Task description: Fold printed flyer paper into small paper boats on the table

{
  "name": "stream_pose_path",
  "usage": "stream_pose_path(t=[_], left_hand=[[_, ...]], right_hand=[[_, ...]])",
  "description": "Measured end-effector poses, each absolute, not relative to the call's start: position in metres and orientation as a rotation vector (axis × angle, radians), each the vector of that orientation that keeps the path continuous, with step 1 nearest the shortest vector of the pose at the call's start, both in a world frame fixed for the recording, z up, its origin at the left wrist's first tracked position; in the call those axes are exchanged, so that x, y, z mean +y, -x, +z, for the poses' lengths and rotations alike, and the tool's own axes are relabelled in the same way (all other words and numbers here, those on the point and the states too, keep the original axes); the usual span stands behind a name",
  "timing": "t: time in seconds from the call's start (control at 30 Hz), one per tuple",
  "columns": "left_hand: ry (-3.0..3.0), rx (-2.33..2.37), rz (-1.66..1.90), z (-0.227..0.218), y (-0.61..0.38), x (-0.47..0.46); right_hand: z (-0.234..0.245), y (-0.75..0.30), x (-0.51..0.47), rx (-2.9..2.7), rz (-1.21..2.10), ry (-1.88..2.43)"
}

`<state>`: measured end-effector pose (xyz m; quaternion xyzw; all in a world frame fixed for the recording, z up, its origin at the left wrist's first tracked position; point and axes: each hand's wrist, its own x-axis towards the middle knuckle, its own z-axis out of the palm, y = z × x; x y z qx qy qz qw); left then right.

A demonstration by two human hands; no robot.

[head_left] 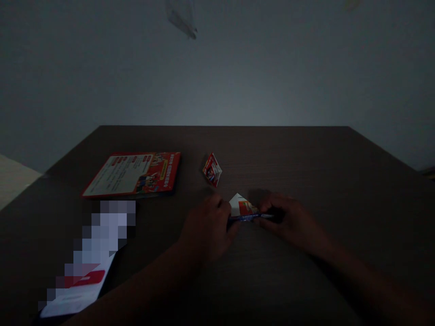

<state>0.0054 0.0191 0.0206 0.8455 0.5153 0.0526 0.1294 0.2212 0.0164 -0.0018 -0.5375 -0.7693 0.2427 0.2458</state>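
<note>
Between my two hands is a partly folded sheet of printed paper (247,209), white and red with a dark blue edge. Its pointed top faces away from me, and a folded strip runs across its near side. My left hand (209,226) is closed on the left end of that strip. On the right end, the thumb and fingers of my right hand (288,219) pinch the paper. Just beyond my left hand stands a small folded paper piece (212,170), red and white, apart from both hands. Dim light hides some finger detail.
A red and white printed booklet (131,174) lies at the left on the dark wooden table (306,158). Nearer to me, beside my left forearm, is a lit phone (84,285), its screen partly blurred out. A pale wall (272,68) rises behind the table's far edge.
</note>
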Motion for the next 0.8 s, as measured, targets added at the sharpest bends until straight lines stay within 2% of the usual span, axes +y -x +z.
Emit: stream_pose_path(t=[0.27, 0.53, 0.8], left_hand=[[-2.437, 1.419, 0.299, 0.011, -0.005, 0.019], [-2.431, 1.378, 0.389, 0.005, -0.005, 0.018], [-2.446, 1.402, 0.388, 0.004, -0.005, 0.017]], right_hand=[[-0.002, -0.219, 0.021, -2.024, 0.717, 1.447], [-0.003, -0.217, 0.021, -2.194, 0.597, 1.322], [-0.003, -0.207, 0.020, -2.120, 0.579, 1.443]])
